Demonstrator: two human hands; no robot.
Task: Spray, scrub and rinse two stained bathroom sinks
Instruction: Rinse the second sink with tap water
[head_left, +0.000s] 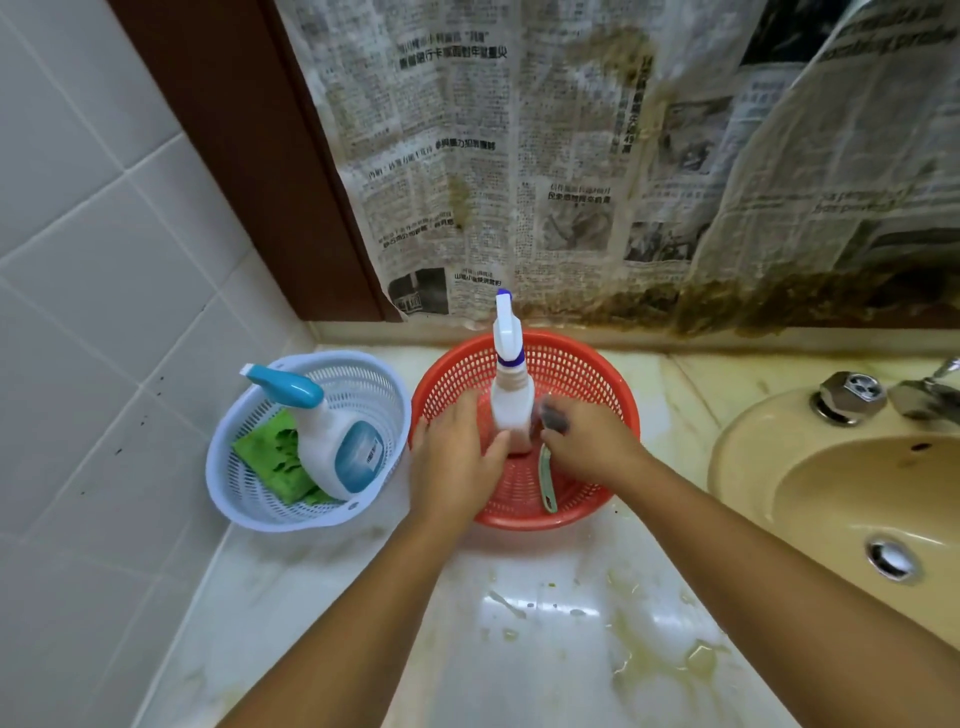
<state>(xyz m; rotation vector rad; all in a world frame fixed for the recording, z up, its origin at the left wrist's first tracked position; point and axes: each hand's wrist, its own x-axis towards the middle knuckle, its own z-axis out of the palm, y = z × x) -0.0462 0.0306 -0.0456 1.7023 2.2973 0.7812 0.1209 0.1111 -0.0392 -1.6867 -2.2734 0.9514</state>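
While inside the centre-frame red basket (597, 359), left hand (456, 460) fingers lie straight beside spray bottle (511, 402); right hand (589, 444) fingers pinch a blurred dark lump (555, 420).

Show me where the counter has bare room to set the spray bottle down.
Widest free patch: the counter in front of the red basket, between the forearms, though smeared with residue. A narrower strip lies between that basket and the sink. Crowded: the red basket holds the left hand, right hand, spray bottle and a brush; the white basket is full.
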